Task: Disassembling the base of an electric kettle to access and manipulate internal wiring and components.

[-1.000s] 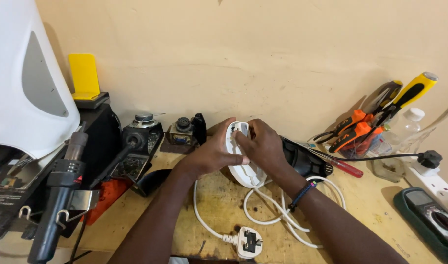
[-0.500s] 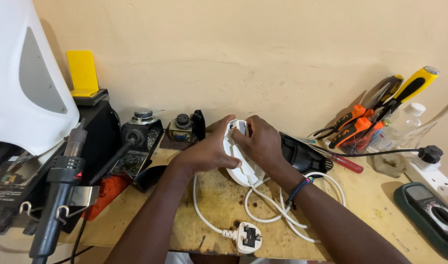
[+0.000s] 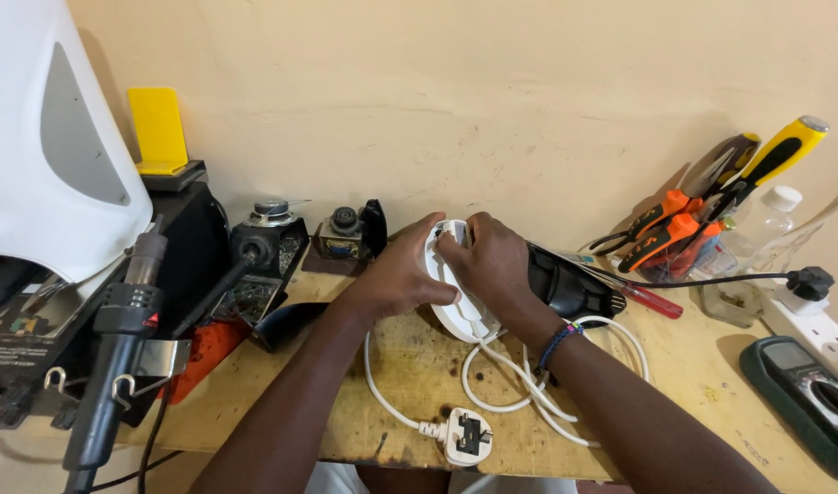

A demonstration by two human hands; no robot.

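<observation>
Over wooden workbench point(image 3: 712, 384), both hands point(image 3: 446, 270) curled, grasping upright white round appliance base point(image 3: 455, 306) from either side.

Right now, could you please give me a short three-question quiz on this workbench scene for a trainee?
1. True or false: both hands hold the white round device.
2. Where does the white plug lie? A) by the workbench's near edge B) in the white power strip C) in the left hand
3. What does the right hand's wrist wear?

Key: 1 true. 2 A. 3 a beaded bracelet.
</observation>
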